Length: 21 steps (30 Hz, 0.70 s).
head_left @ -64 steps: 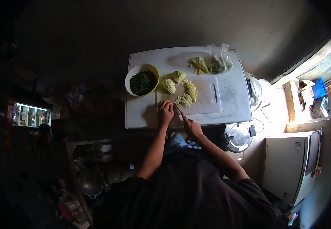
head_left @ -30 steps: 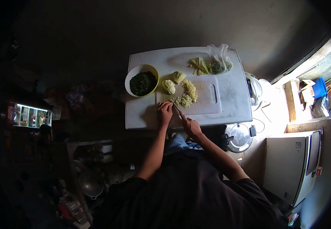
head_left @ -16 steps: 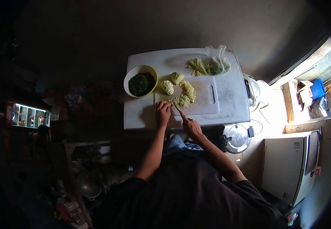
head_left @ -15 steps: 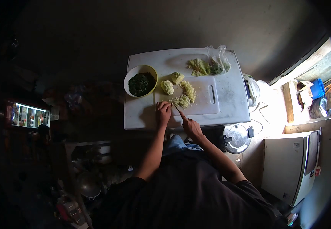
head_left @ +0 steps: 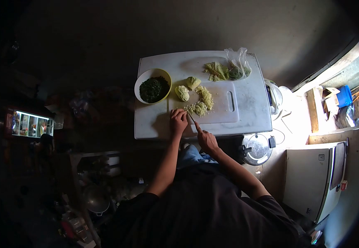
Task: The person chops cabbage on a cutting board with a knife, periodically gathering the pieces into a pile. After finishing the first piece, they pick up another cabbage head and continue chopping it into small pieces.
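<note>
At the white table's (head_left: 254,109) near edge: right hand (head_left: 206,139), wrapped round a knife (head_left: 192,119); left hand (head_left: 179,119), curled beside the knife's tip, its hold hidden from me; beyond, chopped pale vegetable (head_left: 206,99) on a cutting board (head_left: 223,113), two pale chunks (head_left: 182,93) nearby, and, leftward, a bowl (head_left: 139,82) of dark greens (head_left: 154,89).

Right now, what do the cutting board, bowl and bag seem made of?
Cutting board: probably plastic, white, low sheen; uniform slab with cut-out handle.
Bowl: perhaps smooth plastic; yellow outside, white inside, though enamel possible.
Bag: likely thin plastic film; see-through, crinkled.
</note>
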### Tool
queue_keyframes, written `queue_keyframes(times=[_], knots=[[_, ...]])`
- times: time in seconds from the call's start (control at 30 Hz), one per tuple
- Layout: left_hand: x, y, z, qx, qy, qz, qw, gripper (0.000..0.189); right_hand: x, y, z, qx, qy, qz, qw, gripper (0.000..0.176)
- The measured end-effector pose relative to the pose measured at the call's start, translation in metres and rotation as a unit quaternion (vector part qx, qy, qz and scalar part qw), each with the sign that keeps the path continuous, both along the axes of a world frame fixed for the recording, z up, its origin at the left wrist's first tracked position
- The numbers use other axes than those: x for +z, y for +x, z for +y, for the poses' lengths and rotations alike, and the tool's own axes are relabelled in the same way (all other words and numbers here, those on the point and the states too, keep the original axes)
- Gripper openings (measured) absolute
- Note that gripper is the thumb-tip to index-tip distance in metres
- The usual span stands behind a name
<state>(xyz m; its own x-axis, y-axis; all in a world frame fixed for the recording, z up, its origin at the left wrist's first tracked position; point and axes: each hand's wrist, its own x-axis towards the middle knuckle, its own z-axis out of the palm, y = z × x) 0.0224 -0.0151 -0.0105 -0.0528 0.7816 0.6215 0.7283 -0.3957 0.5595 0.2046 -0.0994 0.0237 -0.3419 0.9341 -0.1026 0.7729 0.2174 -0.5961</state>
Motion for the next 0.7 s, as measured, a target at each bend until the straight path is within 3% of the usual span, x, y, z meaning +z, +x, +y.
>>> queue_keyframes(times=[0.1,0.2,0.3,0.7], knots=[[0.000,0.000,0.000,-0.005,-0.009,-0.009,1.000,0.004,-0.012,-0.009,0.001,0.004,0.035,-0.031,0.999,0.075],[0.001,0.000,0.000,0.001,-0.008,-0.006,1.000,0.003,-0.060,-0.014,0.014,0.005,0.068,0.005,0.998,0.076],[0.002,0.000,0.000,-0.001,-0.007,-0.007,1.000,0.002,-0.016,-0.016,0.011,-0.006,0.028,-0.008,1.000,0.076],[-0.004,-0.002,0.001,0.007,-0.013,-0.030,0.999,0.005,-0.008,-0.011,0.018,-0.001,0.028,-0.010,1.000,0.071]])
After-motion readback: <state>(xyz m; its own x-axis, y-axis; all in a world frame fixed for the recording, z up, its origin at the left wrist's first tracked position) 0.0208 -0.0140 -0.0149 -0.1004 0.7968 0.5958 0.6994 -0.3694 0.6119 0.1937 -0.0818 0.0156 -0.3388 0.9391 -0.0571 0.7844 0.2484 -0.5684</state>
